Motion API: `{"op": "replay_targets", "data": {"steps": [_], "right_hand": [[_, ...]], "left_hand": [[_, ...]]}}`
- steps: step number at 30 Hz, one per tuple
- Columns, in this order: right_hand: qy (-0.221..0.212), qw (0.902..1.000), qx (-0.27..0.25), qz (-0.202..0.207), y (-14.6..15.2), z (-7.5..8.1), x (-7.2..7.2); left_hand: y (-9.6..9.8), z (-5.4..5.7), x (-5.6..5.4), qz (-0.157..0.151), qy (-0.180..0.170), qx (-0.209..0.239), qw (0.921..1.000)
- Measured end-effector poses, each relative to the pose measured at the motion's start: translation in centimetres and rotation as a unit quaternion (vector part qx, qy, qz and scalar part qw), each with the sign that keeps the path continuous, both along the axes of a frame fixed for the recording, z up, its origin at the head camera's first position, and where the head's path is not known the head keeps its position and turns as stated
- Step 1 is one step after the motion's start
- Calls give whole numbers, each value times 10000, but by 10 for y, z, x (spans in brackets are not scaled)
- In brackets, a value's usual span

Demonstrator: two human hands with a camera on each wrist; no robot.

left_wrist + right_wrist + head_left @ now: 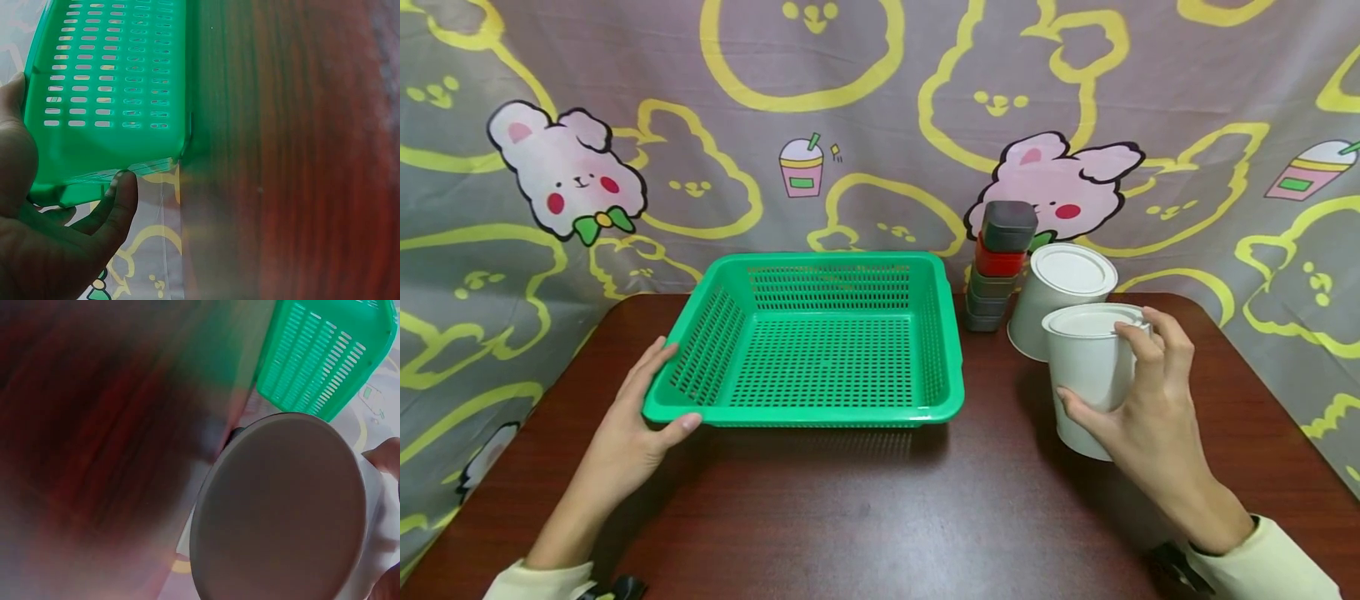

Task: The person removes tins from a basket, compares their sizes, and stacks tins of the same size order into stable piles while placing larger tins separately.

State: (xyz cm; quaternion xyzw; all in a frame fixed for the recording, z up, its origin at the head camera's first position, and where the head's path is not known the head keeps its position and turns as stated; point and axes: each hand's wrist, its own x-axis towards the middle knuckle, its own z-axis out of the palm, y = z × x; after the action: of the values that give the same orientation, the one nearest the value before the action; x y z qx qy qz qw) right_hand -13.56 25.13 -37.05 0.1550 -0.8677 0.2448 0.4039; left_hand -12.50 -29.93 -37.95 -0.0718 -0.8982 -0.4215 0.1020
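A green perforated plastic basket (823,362) sits on the dark wooden table. My left hand (628,421) grips its near left corner, thumb at the front rim and fingers along the outer side wall. In the left wrist view, fingers (122,200) curl at the end of the basket (112,144). At the right, my right hand (1161,400) holds a white tapered tub (1090,375), with the thumb on its side and fingers over the top rim. The tub's round flat end (281,512) fills much of the right wrist view.
Behind the held tub stands another white tub (1052,308), wider at its base. Left of that is a stack of small boxes (1000,262) in black, red and dark tones. A patterned cloth (865,125) hangs along the table's back edge.
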Motion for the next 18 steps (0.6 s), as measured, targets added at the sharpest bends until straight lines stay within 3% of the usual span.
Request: {"op": "replay_targets", "data": {"steps": [9, 18], "right_hand": [[-17, 9995, 133, -284, 5, -2, 3], [-100, 9969, 156, -766, 4, -1, 17]], "left_hand": [[1, 1, 0, 11, -5, -5, 10000], [1, 2, 0, -11, -35, 13, 10000]]}}
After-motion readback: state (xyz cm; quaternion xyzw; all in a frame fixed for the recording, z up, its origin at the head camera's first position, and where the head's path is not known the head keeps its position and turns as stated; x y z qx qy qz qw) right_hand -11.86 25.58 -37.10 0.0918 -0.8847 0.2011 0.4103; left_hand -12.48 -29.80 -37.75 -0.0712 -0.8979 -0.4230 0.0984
